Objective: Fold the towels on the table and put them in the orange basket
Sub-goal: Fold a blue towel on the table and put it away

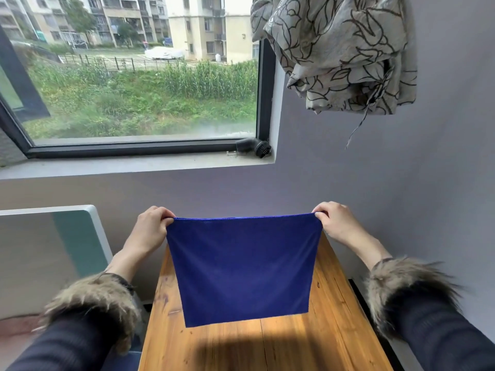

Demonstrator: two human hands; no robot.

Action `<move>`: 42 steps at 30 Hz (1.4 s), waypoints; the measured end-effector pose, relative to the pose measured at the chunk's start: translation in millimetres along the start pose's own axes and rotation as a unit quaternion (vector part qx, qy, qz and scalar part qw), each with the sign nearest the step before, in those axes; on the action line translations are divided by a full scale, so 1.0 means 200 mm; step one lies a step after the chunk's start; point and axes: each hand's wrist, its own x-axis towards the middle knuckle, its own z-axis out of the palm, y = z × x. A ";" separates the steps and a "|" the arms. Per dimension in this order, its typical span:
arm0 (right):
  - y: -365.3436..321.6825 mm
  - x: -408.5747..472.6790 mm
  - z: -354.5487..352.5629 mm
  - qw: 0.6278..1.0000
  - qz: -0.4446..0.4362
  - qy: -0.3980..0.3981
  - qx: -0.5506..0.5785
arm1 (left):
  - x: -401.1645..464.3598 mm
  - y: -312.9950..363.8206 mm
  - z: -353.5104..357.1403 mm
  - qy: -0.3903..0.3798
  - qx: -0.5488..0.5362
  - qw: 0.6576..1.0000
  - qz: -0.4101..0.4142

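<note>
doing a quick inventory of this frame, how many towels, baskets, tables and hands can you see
Towels: 1, the blue towel, held up by its top corners between the left hand and the right hand
Baskets: 0 in view
Tables: 1, the wooden table
Hands: 2
Total: 4

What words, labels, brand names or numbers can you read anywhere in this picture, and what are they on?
None can be read.
Blue towel, held up by the left hand and right hand: plain, no tag or print showing.
Wooden table: bare wood grain only.
Curtain: leaf pattern, no lettering.
Buildings outside the window: any signs too small and blurred to read.
</note>
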 end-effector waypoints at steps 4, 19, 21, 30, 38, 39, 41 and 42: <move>-0.01 0.16 0.03 0.999 0.004 0.043 -0.028 | 0.11 0.06 0.03 0.040 -0.017 0.999 -0.011; 0.27 -0.14 0.34 1.000 0.004 -0.022 -0.007 | -0.29 -0.19 0.30 -0.063 -0.035 0.997 -0.010; 0.36 -0.28 0.44 0.994 0.039 -0.103 -0.022 | -0.43 -0.26 0.38 -0.161 -0.016 0.985 -0.052; 0.63 -0.77 0.71 0.912 0.176 -0.365 -0.067 | -0.92 -0.42 0.65 -0.463 0.064 0.872 -0.142; 0.67 -0.68 0.76 0.951 0.189 -0.244 0.008 | -0.84 -0.41 0.71 -0.305 -0.039 0.936 -0.170; 0.66 -0.64 0.77 0.959 0.178 -0.219 0.007 | -0.80 -0.41 0.73 -0.276 -0.043 0.945 -0.169; 0.66 -0.55 0.80 0.969 0.165 -0.186 0.010 | -0.71 -0.42 0.77 -0.233 -0.039 0.958 -0.163; 0.66 -0.51 0.83 0.971 0.162 -0.175 0.014 | -0.67 -0.43 0.80 -0.216 -0.038 0.963 -0.159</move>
